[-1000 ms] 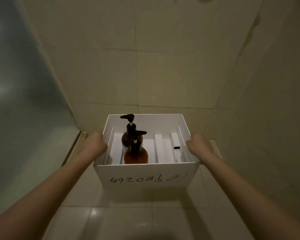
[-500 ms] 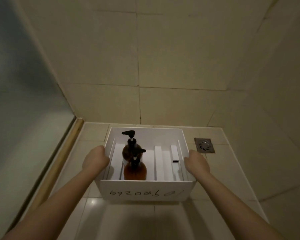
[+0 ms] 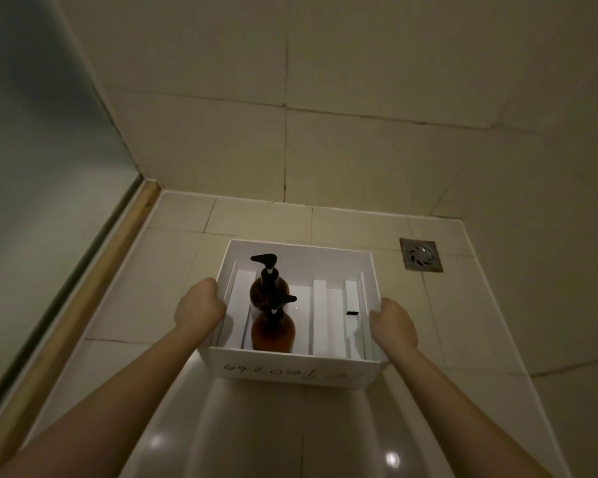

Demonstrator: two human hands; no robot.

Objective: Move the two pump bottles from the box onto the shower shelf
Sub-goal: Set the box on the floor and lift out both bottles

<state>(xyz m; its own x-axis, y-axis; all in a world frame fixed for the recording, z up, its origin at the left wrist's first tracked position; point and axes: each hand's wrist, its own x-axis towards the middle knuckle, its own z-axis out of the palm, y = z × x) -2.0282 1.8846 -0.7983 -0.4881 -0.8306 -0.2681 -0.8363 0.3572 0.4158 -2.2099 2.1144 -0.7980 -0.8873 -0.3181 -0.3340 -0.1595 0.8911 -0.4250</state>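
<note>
**Desk:** What did the frame show?

**Photographer:** A person held a white box over a shower floor, the left hand clamped on the left wall and the right hand on the right wall. Each grip was closed on the box, nothing else.

**Desk:** And the bottles?

**Photographer:** Both sat upright in the box's left half, between white dividers. The far bottle stood behind the near bottle, amber bodies, black pumps, so close I couldn't tell whether they touched.

**Desk:** Which step was that?

**Photographer:** By my reading, the opening one. Neither bottle had been lifted out. Whether the box rested on the tiles or hung just above them, I couldn't say.

**Desk:** What did the next move call for?

**Photographer:** Probably the box set firmly down, one hand freed, then a hold on the near bottle's body or neck, lifted straight up past the divider.

**Desk:** The room?

**Photographer:** Dim. Glossy pale floor tiles, likely slippery; beige tiled walls; frosted glass on the left; a metal drain in the far right corner. No shelf was in view.
</note>
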